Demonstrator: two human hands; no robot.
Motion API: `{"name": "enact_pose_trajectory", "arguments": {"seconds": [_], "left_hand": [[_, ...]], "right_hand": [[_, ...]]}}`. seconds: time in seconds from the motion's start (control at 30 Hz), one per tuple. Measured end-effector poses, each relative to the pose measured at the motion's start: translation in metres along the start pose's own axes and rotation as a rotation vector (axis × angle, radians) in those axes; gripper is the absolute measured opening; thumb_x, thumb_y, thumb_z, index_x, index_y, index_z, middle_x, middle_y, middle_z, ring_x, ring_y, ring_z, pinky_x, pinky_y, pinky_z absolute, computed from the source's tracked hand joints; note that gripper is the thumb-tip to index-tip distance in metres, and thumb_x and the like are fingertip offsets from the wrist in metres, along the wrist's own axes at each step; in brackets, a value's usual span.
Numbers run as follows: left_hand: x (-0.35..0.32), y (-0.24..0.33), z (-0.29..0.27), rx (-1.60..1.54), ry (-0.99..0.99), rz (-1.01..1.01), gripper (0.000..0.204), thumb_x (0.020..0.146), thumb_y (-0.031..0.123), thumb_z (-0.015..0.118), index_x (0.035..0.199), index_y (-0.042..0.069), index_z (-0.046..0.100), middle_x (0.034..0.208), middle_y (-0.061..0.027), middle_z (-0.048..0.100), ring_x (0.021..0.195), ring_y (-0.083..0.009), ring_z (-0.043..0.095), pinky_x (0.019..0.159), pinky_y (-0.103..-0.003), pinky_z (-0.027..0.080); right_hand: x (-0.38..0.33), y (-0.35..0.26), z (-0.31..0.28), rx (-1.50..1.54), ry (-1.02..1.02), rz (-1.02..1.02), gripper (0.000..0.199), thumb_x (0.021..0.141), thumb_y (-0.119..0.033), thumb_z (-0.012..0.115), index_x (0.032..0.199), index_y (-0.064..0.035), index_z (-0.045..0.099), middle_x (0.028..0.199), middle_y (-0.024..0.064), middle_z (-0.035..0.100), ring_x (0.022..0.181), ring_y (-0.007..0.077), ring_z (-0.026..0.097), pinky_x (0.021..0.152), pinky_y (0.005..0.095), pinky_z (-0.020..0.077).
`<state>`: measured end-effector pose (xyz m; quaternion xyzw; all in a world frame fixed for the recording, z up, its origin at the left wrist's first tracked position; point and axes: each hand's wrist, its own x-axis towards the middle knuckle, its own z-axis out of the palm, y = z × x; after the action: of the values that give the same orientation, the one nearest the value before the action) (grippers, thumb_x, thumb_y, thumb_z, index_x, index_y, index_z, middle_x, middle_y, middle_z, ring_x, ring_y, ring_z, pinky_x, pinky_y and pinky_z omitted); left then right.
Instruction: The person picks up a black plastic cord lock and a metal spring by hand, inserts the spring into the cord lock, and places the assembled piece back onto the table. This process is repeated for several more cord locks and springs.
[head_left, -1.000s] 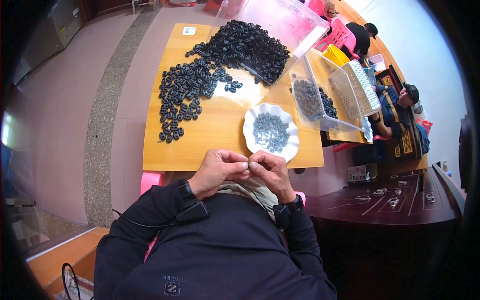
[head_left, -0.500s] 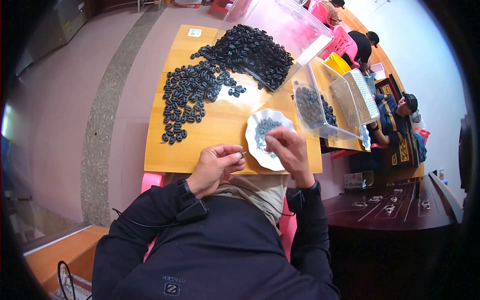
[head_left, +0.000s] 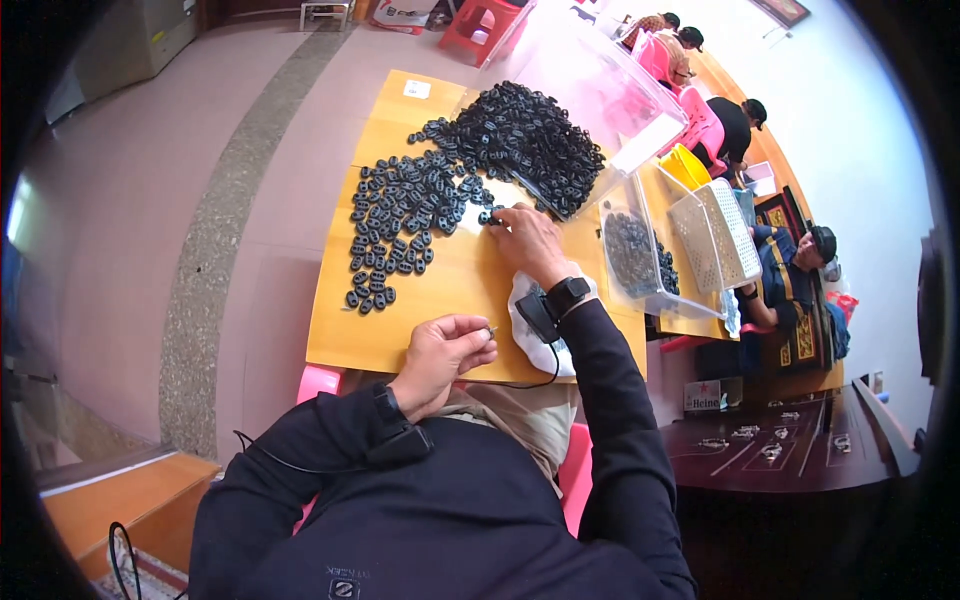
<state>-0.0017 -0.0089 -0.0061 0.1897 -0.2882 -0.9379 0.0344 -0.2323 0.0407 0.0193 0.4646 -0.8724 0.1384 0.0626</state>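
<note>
Pinching small metal pin at fingertips, left hand [head_left: 442, 352] hovers near desk [head_left: 400, 330] front edge. Right hand [head_left: 527, 240] stretched forward, fingers narrowed onto black rubber piece [head_left: 487, 216] at edge of loose scatter [head_left: 395, 225]; grip unclear. White scalloped dish [head_left: 520, 325] under right forearm. Pieces matte, oval, holed; desk smooth pale wood.

Pale wooden surface [head_left: 450, 300], rectangular, bare along its near edge. Toward eleven o'clock, a loose spread of small black ring-shaped parts [head_left: 400, 225] lying flat, thinning to stragglers at nine. Toward twelve, a dense heaped pile of black parts [head_left: 530, 140], spilling from a clear plastic bin [head_left: 610, 90] tipped at one o'clock. At three, a clear tub [head_left: 635, 255] holding dark small pieces. Toward five, a white scalloped dish [head_left: 525, 325], largely covered by a sleeve. Small white label [head_left: 417, 89] at the far edge.
</note>
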Motion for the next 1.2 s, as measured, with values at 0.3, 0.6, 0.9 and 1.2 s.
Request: {"name": "enact_pose_trajectory", "arguments": {"seconds": [0.3, 0.6, 0.9, 1.2], "left_hand": [[0.001, 0.004, 0.000, -0.004, 0.002, 0.019, 0.015, 0.091, 0.003, 0.061, 0.104, -0.002, 0.060, 0.092, -0.0084, 0.065, 0.081, -0.0160, 0.066, 0.078, -0.029, 0.057], [0.001, 0.001, -0.001, -0.022, 0.020, 0.022, 0.013, 0.091, 0.002, 0.060, 0.103, -0.002, 0.060, 0.091, -0.0087, 0.065, 0.081, -0.0166, 0.066, 0.078, -0.029, 0.057], [-0.004, 0.005, 0.004, 0.020, -0.020, 0.034, 0.014, 0.090, 0.001, 0.061, 0.103, -0.002, 0.061, 0.090, -0.0091, 0.066, 0.079, -0.0174, 0.067, 0.077, -0.030, 0.058], [-0.008, 0.001, 0.007, 0.048, -0.081, -0.063, 0.016, 0.090, 0.002, 0.062, 0.105, -0.001, 0.060, 0.092, -0.0085, 0.066, 0.080, -0.0173, 0.067, 0.077, -0.030, 0.058]], "right_hand": [[0.009, -0.006, -0.005, 0.032, -0.081, 0.068, 0.018, 0.080, -0.020, 0.064, 0.090, -0.0062, 0.068, 0.089, 0.0168, 0.067, 0.087, 0.0346, 0.064, 0.078, 0.0435, 0.0500], [-0.016, 0.005, -0.015, 0.349, 0.012, 0.005, 0.028, 0.081, -0.015, 0.069, 0.106, -0.0023, 0.066, 0.073, 0.0104, 0.065, 0.060, 0.0203, 0.061, 0.061, 0.0308, 0.0506], [-0.117, -0.036, -0.055, 1.282, 0.035, 0.359, 0.027, 0.090, -0.003, 0.061, 0.116, 0.0063, 0.058, 0.081, 0.0067, 0.063, 0.071, 0.0131, 0.063, 0.068, 0.0287, 0.0580], [-0.181, -0.049, -0.044, 1.533, -0.011, 0.485, 0.032, 0.090, -0.003, 0.062, 0.120, 0.0041, 0.057, 0.095, 0.0076, 0.065, 0.078, 0.0175, 0.068, 0.073, 0.0289, 0.0581]]}}
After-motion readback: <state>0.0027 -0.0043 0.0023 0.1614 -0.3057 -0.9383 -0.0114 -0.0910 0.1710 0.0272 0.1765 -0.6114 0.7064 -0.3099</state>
